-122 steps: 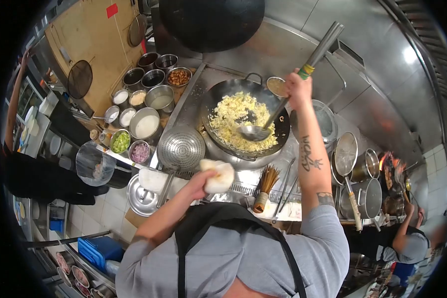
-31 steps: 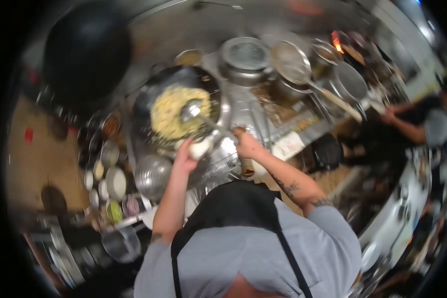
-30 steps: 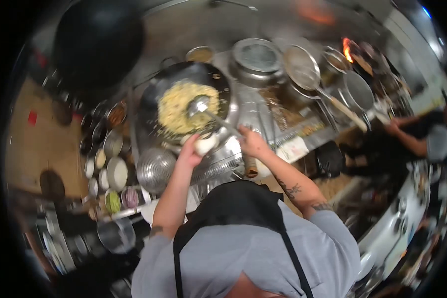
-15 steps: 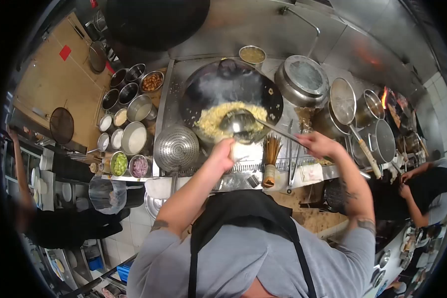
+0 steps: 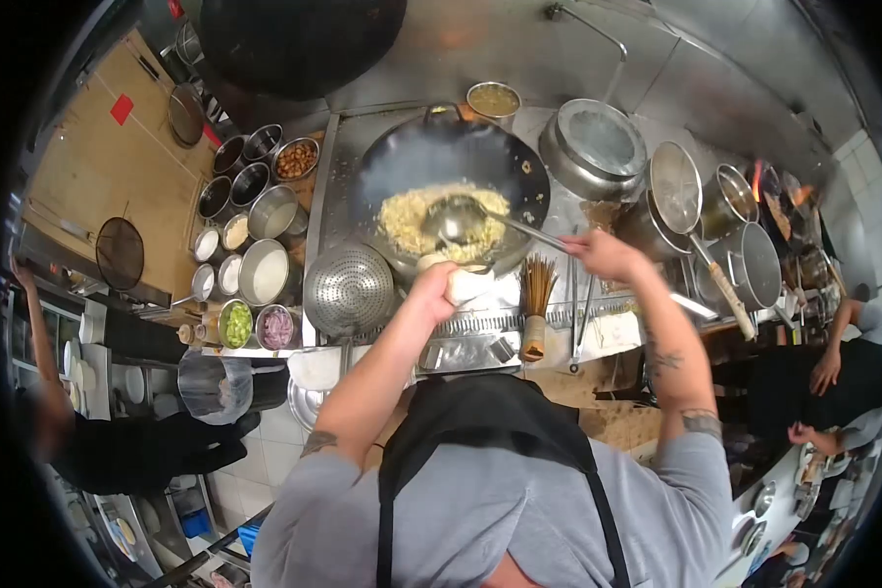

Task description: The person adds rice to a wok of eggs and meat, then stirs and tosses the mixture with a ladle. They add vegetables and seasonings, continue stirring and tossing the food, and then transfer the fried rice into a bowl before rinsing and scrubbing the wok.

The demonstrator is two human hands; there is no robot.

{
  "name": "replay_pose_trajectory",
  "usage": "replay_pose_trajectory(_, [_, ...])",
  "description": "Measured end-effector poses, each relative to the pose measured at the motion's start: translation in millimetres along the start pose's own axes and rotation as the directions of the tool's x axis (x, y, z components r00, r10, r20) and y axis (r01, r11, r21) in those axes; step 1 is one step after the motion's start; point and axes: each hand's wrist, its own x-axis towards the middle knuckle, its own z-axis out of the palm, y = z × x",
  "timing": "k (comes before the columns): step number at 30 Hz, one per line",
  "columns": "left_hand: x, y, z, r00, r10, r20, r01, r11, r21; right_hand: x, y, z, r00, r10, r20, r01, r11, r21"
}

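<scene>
My left hand (image 5: 435, 292) grips the near rim of a large black wok (image 5: 387, 171) through a folded white cloth (image 5: 468, 285). Pale yellow food in small pieces, like egg fried rice (image 5: 407, 218), lies in the lower half of the wok. In my right hand (image 5: 598, 253) is the long handle of a steel ladle (image 5: 453, 221), fingers wrapped round it. The ladle's bowl rests in the food, its rounded back facing up. A bamboo wok brush (image 5: 535, 309) stands just right of the cloth. Left of the wok sits a perforated strainer (image 5: 350, 294).
Steel bowls of ingredients, including chopped green vegetable (image 5: 235, 323) and purple onion (image 5: 277, 328), line the left side. A lidded pot (image 5: 598, 152), a mesh skimmer (image 5: 676, 186) and deep pots (image 5: 745, 269) stand right. Flames (image 5: 758, 184) show farther right. Co-workers (image 5: 833, 372) are at both sides.
The ladle and my right hand have moved slightly left and up. The wok's near rim has tilted or shifted, and the food lies more spread out. Less steam shows.
</scene>
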Motion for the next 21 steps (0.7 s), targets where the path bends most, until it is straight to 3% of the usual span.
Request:
replay_pose_trajectory(1, [21.5,-12.1,-29.2,0.999,0.028,-0.026,-0.028,1.0,-0.009,22.8,8.1,30.9,0.994,-0.018,-0.104,0.021,0.999,0.024])
replay_pose_trajectory(2, [-28.1,-42.9,-3.0,0.958,0.165,-0.236,-0.126,0.977,0.173,37.8,14.7,76.4,0.95,-0.113,-0.292,0.157,0.979,0.133])
replay_pose_trajectory(3, [-31.7,-67.6,-32.3,0.983,0.128,-0.131,-0.124,0.991,0.042,34.5,19.0,120.8,0.866,-0.179,-0.466,0.306,0.928,0.213])
replay_pose_trajectory(4, [-43.5,-92.4,-51.7,0.979,0.146,-0.139,-0.14,0.989,0.053,19.0,12.8,127.9,0.865,-0.159,-0.475,0.356,0.863,0.358])
replay_pose_trajectory(6, [-62.0,-100.4,-47.5,0.978,0.168,-0.124,-0.16,0.984,0.072,-13.5,16.0,116.8,0.945,-0.043,-0.325,0.2,0.862,0.465])
replay_pose_trajectory(8, [-66.0,-81.6,-38.1,0.98,-0.045,-0.192,0.038,0.998,-0.04,-55.4,18.0,80.1,0.989,0.025,-0.145,0.043,0.894,0.446])
replay_pose_trajectory(9, [-83.0,-62.9,-14.9,0.993,-0.057,-0.099,0.054,0.998,-0.038,-80.6,18.1,55.9,0.997,0.017,-0.069,0.011,0.92,0.393])
replay_pose_trajectory(10, [-90.2,-63.8,-13.0,0.992,-0.056,-0.115,0.051,0.998,-0.041,-100.0,19.3,29.7,0.99,-0.121,-0.077,0.139,0.941,0.309])
replay_pose_trajectory(12, [-93.9,-64.2,-3.9,0.991,-0.032,-0.126,0.028,0.999,-0.034,-121.2,23.9,-14.6,0.985,-0.15,0.08,0.132,0.972,0.195])
replay_pose_trajectory(13, [-91.8,-61.6,8.9,0.969,0.084,-0.233,-0.077,0.996,0.039,-115.5,24.8,-25.3,0.99,-0.004,0.143,-0.026,0.977,0.211])
replay_pose_trajectory(14, [-80.9,-53.7,18.7,0.957,0.09,-0.276,-0.096,0.995,-0.008,-105.3,23.9,-34.2,0.965,0.145,0.218,-0.194,0.955,0.223])
replay_pose_trajectory(15, [-60.6,-36.2,19.8,0.956,0.069,-0.285,-0.07,0.998,0.005,-87.8,9.4,-39.1,0.975,0.046,0.218,-0.084,0.982,0.167])
replay_pose_trajectory(16, [-36.3,-21.8,16.4,0.957,0.052,-0.286,-0.049,0.999,0.019,-65.4,2.3,-33.9,0.981,0.101,0.167,-0.136,0.969,0.209])
replay_pose_trajectory(18, [-10.2,-10.9,4.8,0.996,0.01,-0.09,-0.01,1.0,0.0,-14.5,8.4,12.1,0.999,0.025,-0.039,-0.018,0.985,0.172])
replay_pose_trajectory(19, [-5.7,-27.2,-8.2,0.979,0.092,-0.181,-0.074,0.992,0.105,4.7,5.2,37.6,0.982,-0.043,-0.186,0.067,0.99,0.124])
replay_pose_trajectory(20, [-14.6,-42.9,-13.1,0.975,0.098,-0.2,-0.066,0.985,0.162,8.6,-5.4,56.6,0.987,0.034,-0.157,-0.014,0.991,0.13])
replay_pose_trajectory(21, [-16.3,-66.9,-42.7,0.98,0.101,-0.174,-0.087,0.993,0.083,28.9,31.6,98.9,0.905,-0.214,-0.369,0.3,0.934,0.195])
